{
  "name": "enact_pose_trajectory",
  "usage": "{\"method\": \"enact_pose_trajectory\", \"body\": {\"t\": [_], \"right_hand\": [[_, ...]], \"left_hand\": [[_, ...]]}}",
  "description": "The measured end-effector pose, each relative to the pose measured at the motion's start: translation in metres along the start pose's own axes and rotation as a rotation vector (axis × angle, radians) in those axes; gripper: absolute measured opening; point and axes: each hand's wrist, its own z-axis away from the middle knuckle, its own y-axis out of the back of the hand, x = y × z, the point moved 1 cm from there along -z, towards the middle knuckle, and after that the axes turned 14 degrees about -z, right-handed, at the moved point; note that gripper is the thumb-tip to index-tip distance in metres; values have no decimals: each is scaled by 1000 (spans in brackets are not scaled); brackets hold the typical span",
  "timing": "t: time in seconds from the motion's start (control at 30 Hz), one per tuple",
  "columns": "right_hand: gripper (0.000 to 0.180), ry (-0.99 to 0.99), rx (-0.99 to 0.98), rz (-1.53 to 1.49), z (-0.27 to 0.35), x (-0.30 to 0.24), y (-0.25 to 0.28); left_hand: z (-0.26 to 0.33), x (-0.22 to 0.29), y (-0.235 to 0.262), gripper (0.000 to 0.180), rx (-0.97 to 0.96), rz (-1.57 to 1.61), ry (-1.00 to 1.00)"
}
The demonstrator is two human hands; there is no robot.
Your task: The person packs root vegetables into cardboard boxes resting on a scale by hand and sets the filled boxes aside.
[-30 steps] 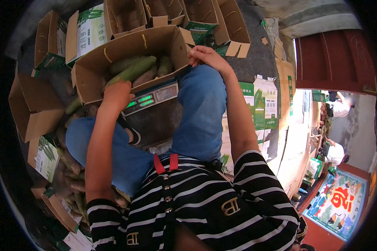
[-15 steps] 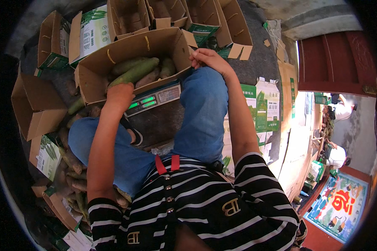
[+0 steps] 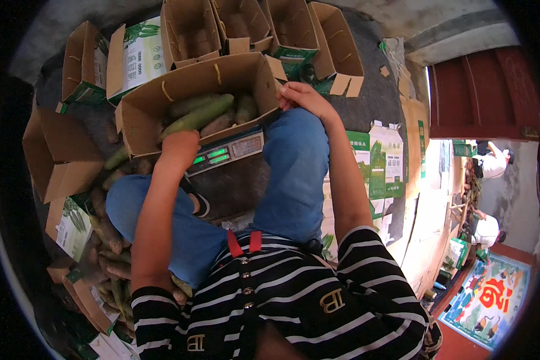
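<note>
A long open cardboard box [image 3: 144,99] with yellow cord handles sits on a digital scale [image 3: 240,146] with lit green displays. Inside lie several long vegetables that look like green radishes [image 3: 205,114]. My left hand [image 3: 181,147] is closed over the box's near rim, beside one radish's lower end; its fingertips are hidden. At the box's right end, my right hand [image 3: 306,99] pinches the upper edge with curled fingers, just above my right knee.
More open boxes [image 3: 240,27] stand in a row behind, and another box [image 3: 63,153] is at left. Radishes [image 3: 111,237] are heaped beside my left leg. Flattened printed cartons [image 3: 378,156] lie at right. Two people [image 3: 485,231] are beyond the doorway.
The whole view has shifted slightly, so everything appears a little lower and further right. Both hands keep their places on the box.
</note>
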Motion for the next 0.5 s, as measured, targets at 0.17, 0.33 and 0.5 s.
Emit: {"method": "enact_pose_trajectory", "body": {"t": [0.17, 0.33, 0.5], "right_hand": [[24, 1, 3, 16, 0, -5, -3], [24, 58, -34, -10, -9, -7, 3], [23, 38, -28, -1, -8, -3, 3]], "left_hand": [[-3, -4, -3, 22, 42, -26, -20], [-9, -7, 4, 22, 0, 7, -21], [-3, -5, 7, 23, 19, -1, -15]]}}
